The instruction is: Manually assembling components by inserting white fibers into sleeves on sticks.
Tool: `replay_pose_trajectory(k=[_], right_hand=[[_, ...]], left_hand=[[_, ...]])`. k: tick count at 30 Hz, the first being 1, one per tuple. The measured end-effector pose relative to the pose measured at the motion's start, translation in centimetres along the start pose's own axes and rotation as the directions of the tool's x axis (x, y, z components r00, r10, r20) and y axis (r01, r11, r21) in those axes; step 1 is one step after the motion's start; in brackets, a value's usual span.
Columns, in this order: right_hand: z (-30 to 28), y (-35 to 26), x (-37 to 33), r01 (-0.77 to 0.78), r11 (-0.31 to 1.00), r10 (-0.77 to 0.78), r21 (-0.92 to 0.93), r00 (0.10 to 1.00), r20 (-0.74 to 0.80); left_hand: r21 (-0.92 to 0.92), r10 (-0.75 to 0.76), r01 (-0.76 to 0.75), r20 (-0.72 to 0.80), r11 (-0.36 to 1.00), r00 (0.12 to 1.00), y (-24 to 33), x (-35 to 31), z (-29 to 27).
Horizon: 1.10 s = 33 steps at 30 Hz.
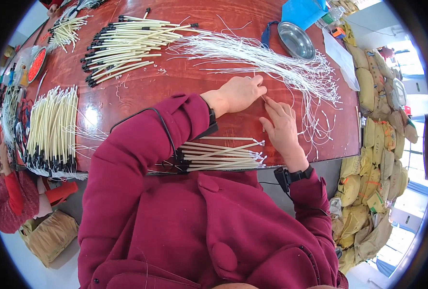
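Observation:
Above the table's middle, my left hand (243, 94) is closed in a pinch; what sits between its fingertips is too small to make out, close to the white cords. My right hand (282, 121) meets it from the right, fingers stretched toward the left fingertips and thumb held apart. Beyond both hands lies a long loose bundle of thin white cords (252, 53), its ends fanning out to the right. Nearer my body, a small group of cream tubes (218, 155) with white tips lies along the table edge, partly behind my left sleeve.
A large pile of cream tubes with black ends (127, 45) lies at the far left, with another upright bunch (54, 127) nearer. A metal bowl (296, 41) and a blue container (303, 12) stand at the far right. Stacked sacks (368, 159) line the right side. Another person's red sleeve (14, 192) shows at left.

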State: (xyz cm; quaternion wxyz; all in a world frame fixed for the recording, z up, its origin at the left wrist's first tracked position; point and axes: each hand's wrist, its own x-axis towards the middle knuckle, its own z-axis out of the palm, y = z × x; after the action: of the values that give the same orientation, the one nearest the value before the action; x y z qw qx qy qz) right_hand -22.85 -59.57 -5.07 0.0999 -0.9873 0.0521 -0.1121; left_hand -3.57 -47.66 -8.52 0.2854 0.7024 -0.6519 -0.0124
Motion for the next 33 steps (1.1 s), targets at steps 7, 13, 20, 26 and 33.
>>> replay_pose_trajectory(k=[7,13,20,26,33], right_hand=[[-0.4,-1.3,-1.4,0.107,0.982,-0.113,0.155,0.993,0.033],[0.4,-1.5,-1.2,0.068,0.990,-0.069,0.122,0.998,0.004],[1.5,-1.9,0.5,0.075,0.991,-0.074,0.113,0.997,-0.014],[1.1,-1.5,0.4,0.116,0.988,-0.116,0.100,0.993,0.000],[1.0,-1.9,0.3,0.121,0.989,-0.123,0.087,0.992,0.013]], left_hand=[[0.184,0.138,-0.146,0.058,0.972,0.989,0.9,-1.1,-0.6],[-0.030,-0.210,0.217,0.157,0.976,0.965,0.9,-7.4,-5.4],[-0.030,-0.554,0.557,0.059,0.830,0.830,-0.6,-15.7,-10.8],[-0.268,-0.668,0.626,-0.106,0.733,0.737,-0.9,-19.2,-11.7],[-0.145,-0.718,0.704,-0.160,0.696,0.677,-1.5,-20.7,-12.1]])
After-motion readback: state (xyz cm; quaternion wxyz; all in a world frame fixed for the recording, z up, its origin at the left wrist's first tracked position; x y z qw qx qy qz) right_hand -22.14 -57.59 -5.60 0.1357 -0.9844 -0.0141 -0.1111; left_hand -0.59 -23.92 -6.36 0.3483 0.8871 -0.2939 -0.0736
